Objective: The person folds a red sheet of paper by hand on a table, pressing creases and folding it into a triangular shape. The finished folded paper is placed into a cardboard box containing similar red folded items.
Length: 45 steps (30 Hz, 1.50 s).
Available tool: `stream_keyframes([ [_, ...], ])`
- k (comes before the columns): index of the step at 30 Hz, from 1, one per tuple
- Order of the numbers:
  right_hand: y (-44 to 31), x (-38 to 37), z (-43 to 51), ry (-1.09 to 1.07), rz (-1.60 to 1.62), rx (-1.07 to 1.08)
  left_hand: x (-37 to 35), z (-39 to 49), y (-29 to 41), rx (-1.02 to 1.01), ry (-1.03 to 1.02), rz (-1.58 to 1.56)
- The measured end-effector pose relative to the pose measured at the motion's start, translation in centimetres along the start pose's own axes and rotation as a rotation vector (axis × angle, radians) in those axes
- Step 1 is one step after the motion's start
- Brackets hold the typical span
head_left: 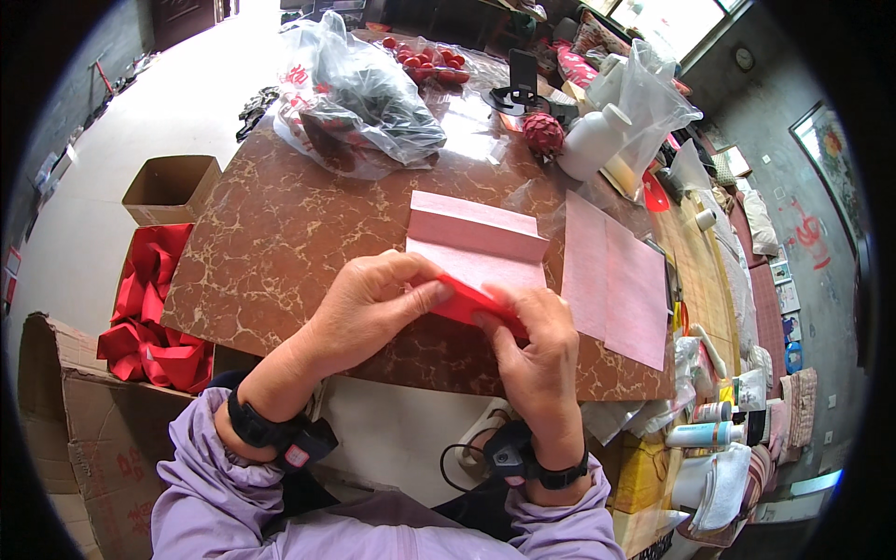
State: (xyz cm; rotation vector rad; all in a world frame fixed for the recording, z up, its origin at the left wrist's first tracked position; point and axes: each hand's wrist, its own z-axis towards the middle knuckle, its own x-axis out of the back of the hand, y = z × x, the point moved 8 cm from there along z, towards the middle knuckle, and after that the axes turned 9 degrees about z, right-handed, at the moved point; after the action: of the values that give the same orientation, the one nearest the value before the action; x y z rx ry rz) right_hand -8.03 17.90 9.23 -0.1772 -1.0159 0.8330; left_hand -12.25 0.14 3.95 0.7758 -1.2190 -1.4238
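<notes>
My left hand (374, 308) and my right hand (535, 339) hold a small folded piece of red paper or fabric (465, 299) between thumbs and fingers, above the near edge of a brown marble-patterned table (280, 245). Just beyond my hands lies a pale pink sheet (476, 234) with a raised fold across it. Another pink sheet (616, 280), also creased, lies to the right of my right hand. On the left, below table height, a box holds several folded red pieces (157, 350).
A plastic bag (357, 98), red fruits in a clear tray (423, 59), a dragon fruit (542, 133) and a white bottle (595, 140) stand on the table's far side. Scissors (680, 308) lie at right. Cardboard boxes (175, 185) (105, 420) are at left.
</notes>
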Motion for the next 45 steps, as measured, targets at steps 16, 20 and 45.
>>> stream_keyframes([
  [16, 5.9, 4.0, -0.7, 0.120, 0.172, -0.290, 4.8, -0.1, -3.2, 0.192, 0.461, -0.501],
  [20, 7.8, 3.6, -1.3, 0.159, 0.530, -0.458, 5.5, 0.0, -3.8, 0.188, 0.510, -0.557],
  [45, 15.2, 18.1, -5.1, 0.669, 0.425, -0.226, 6.5, 0.2, -1.7, -0.017, 0.354, -0.396],
])
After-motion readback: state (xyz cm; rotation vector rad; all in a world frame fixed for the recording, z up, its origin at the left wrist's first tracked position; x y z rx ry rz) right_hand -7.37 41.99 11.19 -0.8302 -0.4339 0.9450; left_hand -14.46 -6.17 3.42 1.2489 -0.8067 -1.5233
